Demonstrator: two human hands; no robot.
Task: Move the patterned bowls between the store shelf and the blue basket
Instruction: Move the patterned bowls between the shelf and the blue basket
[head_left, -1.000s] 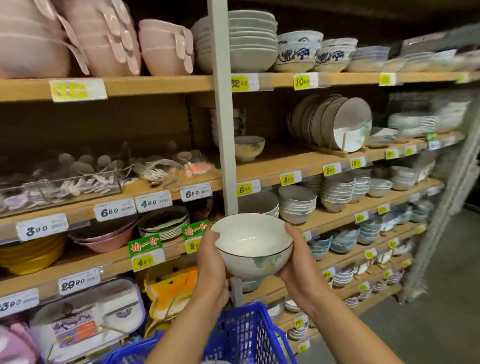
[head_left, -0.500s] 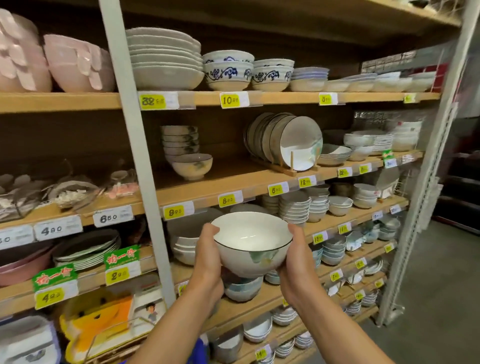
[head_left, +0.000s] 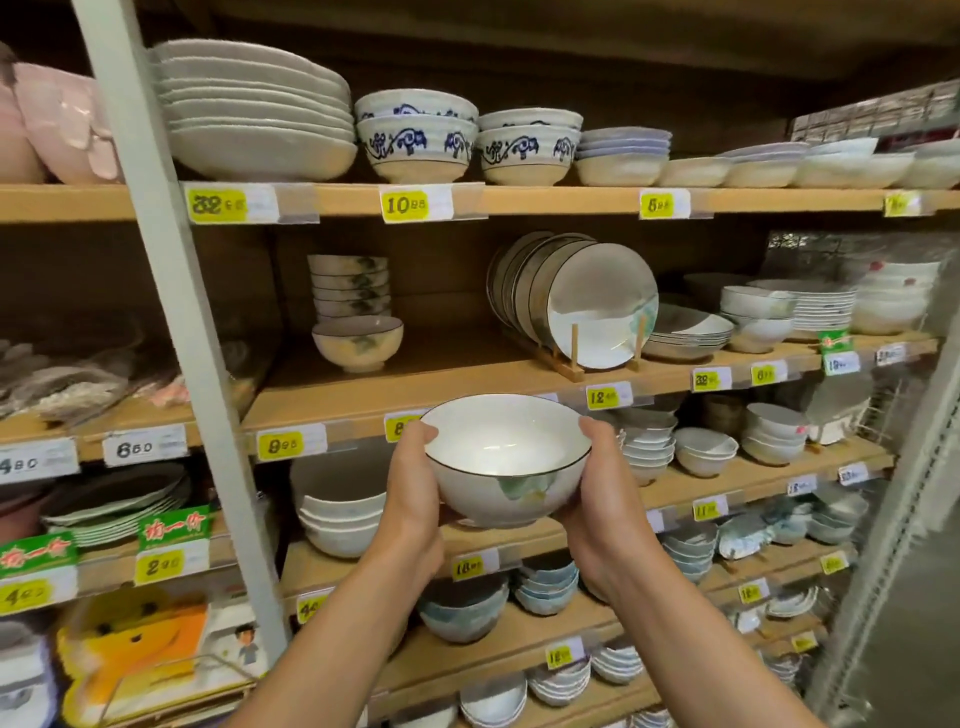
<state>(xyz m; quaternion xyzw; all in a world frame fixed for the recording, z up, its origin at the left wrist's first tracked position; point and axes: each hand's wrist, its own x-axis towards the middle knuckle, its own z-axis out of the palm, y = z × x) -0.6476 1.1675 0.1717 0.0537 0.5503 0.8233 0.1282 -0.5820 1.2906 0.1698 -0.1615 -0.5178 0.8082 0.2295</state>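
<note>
At the shelf (head_left: 441, 374), I hold one bowl (head_left: 506, 467), my left hand (head_left: 415, 499) and right hand (head_left: 605, 499) both clasped around its sides, thumbs at the rim.

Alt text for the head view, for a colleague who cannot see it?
Left hand and right hand hold a white, dark-rimmed bowl upright before a wooden shelf edge. A similar bowl stands on that shelf, fronting a stack.

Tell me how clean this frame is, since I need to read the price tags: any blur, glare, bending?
Head view: the bowl, left hand and right hand are sharp; the 10 tag reads clearly, the far-right tag smears; the grey post leans, likely wide-angle distortion; the upright plate carries a soft sheen.
</note>
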